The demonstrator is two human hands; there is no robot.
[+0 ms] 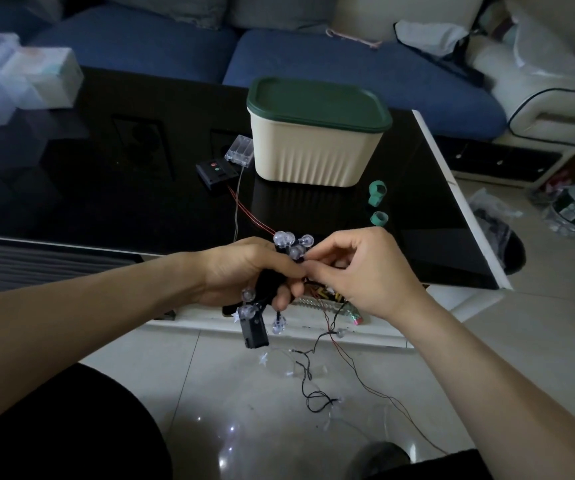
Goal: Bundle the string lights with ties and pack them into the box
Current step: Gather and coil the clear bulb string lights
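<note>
The left hand (244, 271) gripped the bundle of string lights (289, 245) at the worktop's (106, 188) near edge, six o'clock of the box (317, 147). The right hand (358, 268) pinched at its top. The bundle ran roughly twelve to six o'clock, bulbs both ends. Best keep the coils squeezed tight while wrapping, and gather the loose wire (313, 375) dangling toward the floor.

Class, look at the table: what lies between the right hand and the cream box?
In the head view, two green tie rolls lie on the black table between the right hand and the box.
</note>
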